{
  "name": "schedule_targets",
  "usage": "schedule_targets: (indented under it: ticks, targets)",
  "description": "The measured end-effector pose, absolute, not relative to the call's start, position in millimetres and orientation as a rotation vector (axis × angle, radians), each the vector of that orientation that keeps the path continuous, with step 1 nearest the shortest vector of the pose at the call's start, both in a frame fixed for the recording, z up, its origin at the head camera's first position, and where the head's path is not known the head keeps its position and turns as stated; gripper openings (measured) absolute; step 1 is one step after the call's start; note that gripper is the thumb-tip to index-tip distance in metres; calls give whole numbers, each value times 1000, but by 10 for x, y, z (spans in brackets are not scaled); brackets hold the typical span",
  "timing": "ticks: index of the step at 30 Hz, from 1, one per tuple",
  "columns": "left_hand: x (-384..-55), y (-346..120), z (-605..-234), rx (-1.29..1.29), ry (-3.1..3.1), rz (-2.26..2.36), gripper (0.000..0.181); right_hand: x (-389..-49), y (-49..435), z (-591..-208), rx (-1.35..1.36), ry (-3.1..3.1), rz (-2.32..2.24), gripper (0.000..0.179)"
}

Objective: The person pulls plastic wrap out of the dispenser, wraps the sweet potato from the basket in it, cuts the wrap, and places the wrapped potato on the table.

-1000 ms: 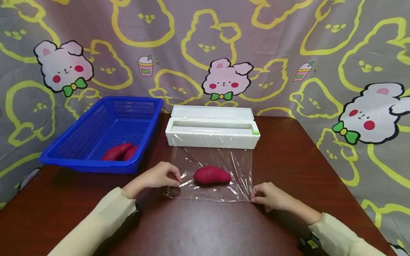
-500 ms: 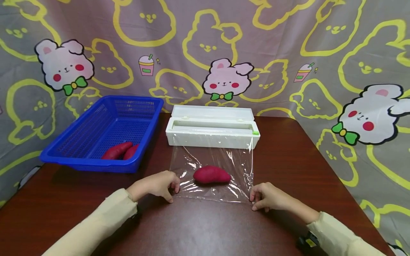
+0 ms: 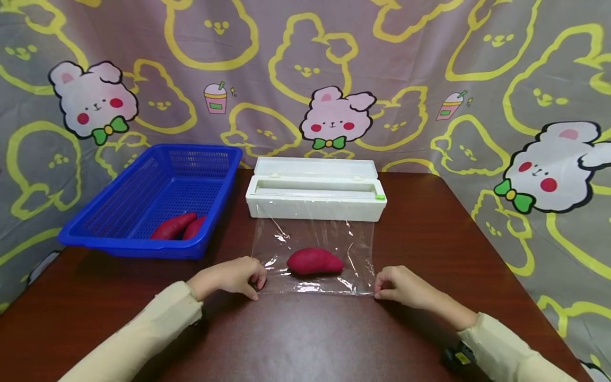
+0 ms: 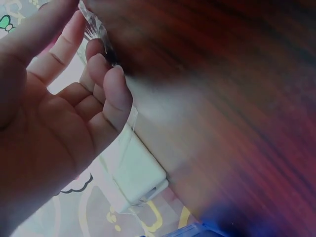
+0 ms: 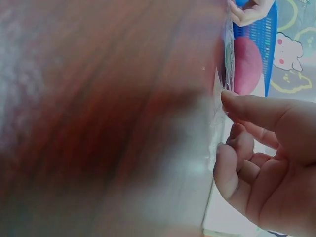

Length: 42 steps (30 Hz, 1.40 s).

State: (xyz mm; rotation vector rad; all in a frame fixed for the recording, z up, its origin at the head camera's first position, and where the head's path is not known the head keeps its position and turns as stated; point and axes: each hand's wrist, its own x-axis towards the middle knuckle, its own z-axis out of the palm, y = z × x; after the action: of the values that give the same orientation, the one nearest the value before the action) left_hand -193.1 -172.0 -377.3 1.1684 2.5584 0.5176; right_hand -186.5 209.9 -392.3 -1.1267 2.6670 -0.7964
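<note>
A reddish-purple sweet potato [image 3: 315, 261] lies on a sheet of clear plastic wrap [image 3: 286, 239] drawn out from a white wrap dispenser box [image 3: 315, 209]. My left hand [image 3: 238, 276] holds the sheet's near left corner; in the left wrist view, crumpled wrap [image 4: 96, 27] shows at the thumb and index finger, other fingers curled. At the near right corner, my right hand [image 3: 403, 286] pinches the film between thumb and index finger. Seen from the right wrist, the wrap's edge [image 5: 228, 54] runs from that thumb toward the other hand, with the sweet potato behind it.
A blue plastic basket [image 3: 200, 246] stands at the left, with two more sweet potatoes [image 3: 174, 226] inside. The dispenser's lid [image 3: 315, 167] is raised, and a small green piece [image 3: 380, 197] sits at its right end. A patterned cloth [image 3: 410, 63] hangs behind the brown table [image 3: 429, 223].
My left hand has shifted slightly left and lower, its grip changed at the corner. The right thumb, apart from its fingers half a second ago, now meets them. The wrap's near edge looks straighter.
</note>
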Motion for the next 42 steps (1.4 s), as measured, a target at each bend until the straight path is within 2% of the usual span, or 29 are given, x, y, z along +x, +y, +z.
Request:
schedule_targets:
  ticks: [12,27,36,42]
  targets:
    - [-1932,-1730,-3799,1202,2565,519,20,-1885,2134,-3895,-1223,2653,-991,13]
    - [-1893,-1663,-3879,1127,2752,403,35,-1909,2163,-3816,-941,2318,-1370,3]
    - [-1887,-1672,-3873,1172,2825,327,13,-1938,2186,-3853,-922,2312,-1399,3]
    - [-1933,-1751,-3821,1178,2871,453,9,-1995,2229,-3881,-980,2345,-1434,7]
